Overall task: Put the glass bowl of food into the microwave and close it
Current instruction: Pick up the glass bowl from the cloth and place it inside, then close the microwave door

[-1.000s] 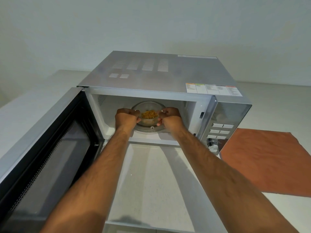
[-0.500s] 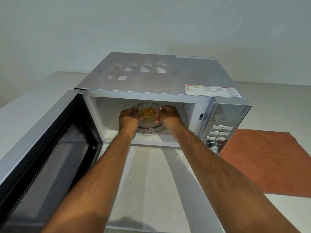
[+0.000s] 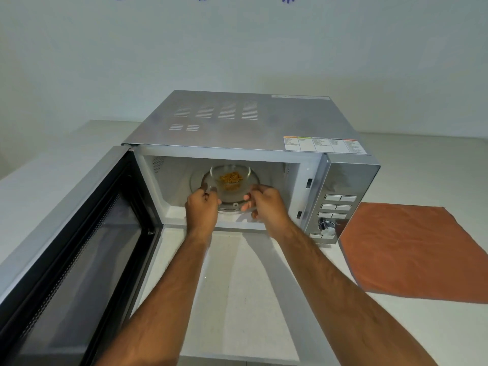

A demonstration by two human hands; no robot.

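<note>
My glass bowl (image 3: 230, 178) of yellow food (image 3: 231, 178) sits on the microwave (image 3: 253, 159) turntable (image 3: 229, 204); left hand (image 3: 202, 208) and right hand (image 3: 265, 207) loosened, grip spread.

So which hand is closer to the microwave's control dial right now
The right hand. It is at the front right of the glass bowl, inside the cavity on the side toward the dial. The left hand is at the bowl's left, farther away.

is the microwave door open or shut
Open. The microwave door is swung out to the left, and the glass bowl on the turntable inside is in plain sight.
</note>
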